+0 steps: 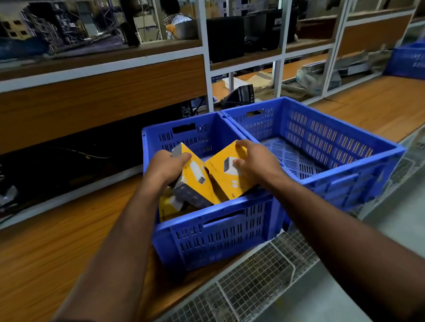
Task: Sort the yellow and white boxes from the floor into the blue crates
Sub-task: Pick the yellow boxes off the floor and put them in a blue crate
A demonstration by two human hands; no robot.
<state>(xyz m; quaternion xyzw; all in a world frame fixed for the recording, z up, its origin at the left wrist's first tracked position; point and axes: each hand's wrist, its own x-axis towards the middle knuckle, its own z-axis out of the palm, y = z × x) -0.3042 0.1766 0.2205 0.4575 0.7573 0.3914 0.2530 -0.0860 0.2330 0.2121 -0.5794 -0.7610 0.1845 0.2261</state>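
Two blue crates stand side by side on a wooden bench. Over the left crate (216,224) my left hand (169,166) grips a yellow box with a grey end (195,183), tilted. My right hand (254,162) grips a second yellow box (228,178), also tilted, beside the first. Both boxes sit at the crate's rim level. More yellow boxes (166,208) lie lower in that crate, partly hidden. The right crate (327,141) shows only its slotted floor.
A shelving frame with wood panels (94,97) rises behind the bench. A third blue crate (411,59) sits at the far right. A wire mesh rack (248,286) hangs below the bench's front edge. A person sits beyond the shelves.
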